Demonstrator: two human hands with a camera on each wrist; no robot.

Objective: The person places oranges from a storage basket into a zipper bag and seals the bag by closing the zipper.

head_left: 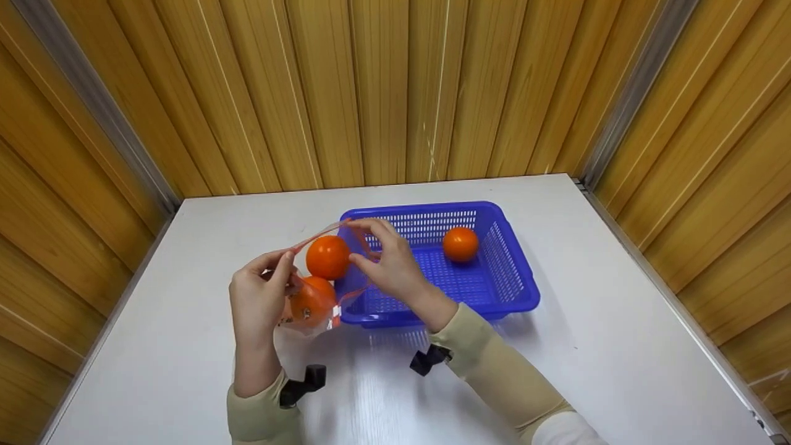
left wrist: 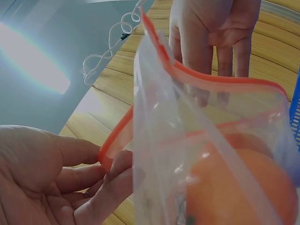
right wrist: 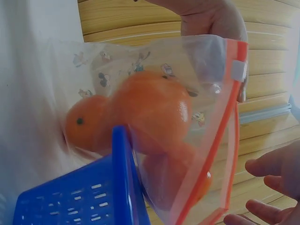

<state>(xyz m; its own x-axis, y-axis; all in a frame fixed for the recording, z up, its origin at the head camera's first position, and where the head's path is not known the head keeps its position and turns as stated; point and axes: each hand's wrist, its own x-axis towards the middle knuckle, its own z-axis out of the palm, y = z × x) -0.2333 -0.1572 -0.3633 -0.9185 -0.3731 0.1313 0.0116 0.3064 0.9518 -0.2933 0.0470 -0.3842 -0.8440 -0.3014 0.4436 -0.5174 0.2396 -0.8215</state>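
Observation:
A clear zip bag (right wrist: 206, 117) with an orange-red rim and small printed figures stands at the basket's left side, mouth spread. Several oranges (right wrist: 150, 110) show through its film. My left hand (head_left: 262, 296) pinches the rim between thumb and fingers, clearest in the left wrist view. Across the mouth, my right hand (head_left: 395, 262) has its thumb and fingers spread apart with nothing between them, fingertips right by the rim's far corner. Inside the blue plastic basket (head_left: 522, 272), another orange (head_left: 460, 245) lies toward the back right.
Bag and basket are on a white table (head_left: 618, 346). Wood-look panels (head_left: 383, 93) wall in the back and both sides. Each sleeve carries a small black mount (head_left: 304, 384) near the wrist. A coiled white cable (left wrist: 110, 49) hangs in the left wrist view.

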